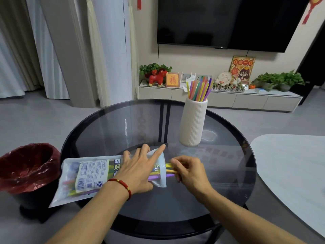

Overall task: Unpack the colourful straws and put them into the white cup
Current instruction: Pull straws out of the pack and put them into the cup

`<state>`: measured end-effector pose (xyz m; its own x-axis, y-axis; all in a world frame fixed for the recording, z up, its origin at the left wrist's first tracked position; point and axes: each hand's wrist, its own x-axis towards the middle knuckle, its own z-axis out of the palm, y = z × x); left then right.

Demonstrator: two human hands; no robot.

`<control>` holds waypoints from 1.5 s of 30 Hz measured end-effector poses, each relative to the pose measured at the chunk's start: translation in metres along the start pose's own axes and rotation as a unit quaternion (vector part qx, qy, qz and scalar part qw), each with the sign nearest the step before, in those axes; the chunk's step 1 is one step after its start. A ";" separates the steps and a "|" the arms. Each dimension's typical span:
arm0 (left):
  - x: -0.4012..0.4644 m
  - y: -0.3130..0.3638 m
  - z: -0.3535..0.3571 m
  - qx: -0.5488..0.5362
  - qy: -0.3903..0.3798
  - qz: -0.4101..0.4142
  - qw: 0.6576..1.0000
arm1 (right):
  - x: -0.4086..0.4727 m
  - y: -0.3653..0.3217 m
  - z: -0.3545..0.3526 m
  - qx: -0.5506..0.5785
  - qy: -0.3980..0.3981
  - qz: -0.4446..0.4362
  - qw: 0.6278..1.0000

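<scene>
Plastic packet with barcode label, its print unreadable, lies on the desk; left hand presses it flat-fingered; right hand pinches straws near the white cup.

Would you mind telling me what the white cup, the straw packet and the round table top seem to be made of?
White cup: probably matte ceramic, possibly plastic; it is opaque, with fine vertical ribs and no gloss.
Straw packet: thin glossy plastic film; it crinkles and the straws show through it.
Table top: dark tinted glass in a black rim; it is see-through and reflective.
</scene>
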<state>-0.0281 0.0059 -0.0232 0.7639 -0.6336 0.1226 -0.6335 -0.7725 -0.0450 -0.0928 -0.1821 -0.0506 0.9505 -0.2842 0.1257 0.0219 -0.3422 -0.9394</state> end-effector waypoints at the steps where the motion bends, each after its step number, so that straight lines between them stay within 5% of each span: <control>1: 0.001 -0.001 0.000 -0.005 -0.002 -0.003 1.000 | 0.003 0.000 -0.005 0.029 0.001 0.019 0.999; 8: 0.005 0.007 -0.003 -0.017 0.019 0.027 0.999 | -0.005 0.001 0.002 0.098 -0.129 0.037 0.986; 13: 0.004 0.022 -0.021 0.124 0.044 0.056 0.990 | -0.007 0.003 0.011 0.109 -0.129 0.042 0.985; 18: 0.005 0.030 -0.034 0.188 0.071 0.071 0.977 | -0.003 0.006 0.007 0.234 -0.145 0.092 0.957; 32: 0.002 -0.005 -0.016 0.111 0.045 -0.001 0.993 | 0.015 0.018 -0.018 0.233 -0.067 0.122 0.962; 41: 0.007 0.029 -0.015 0.124 0.083 0.065 0.987 | 0.005 0.013 0.004 0.166 -0.083 0.110 0.976; 45: 0.008 0.018 -0.013 0.111 0.063 0.025 0.992 | 0.011 0.012 -0.010 0.170 -0.039 0.111 0.978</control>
<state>-0.0350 -0.0128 -0.0106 0.7022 -0.6716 0.2363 -0.6166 -0.7396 -0.2699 -0.0853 -0.1982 -0.0575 0.9638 -0.2447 -0.1055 -0.0985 0.0408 -0.9943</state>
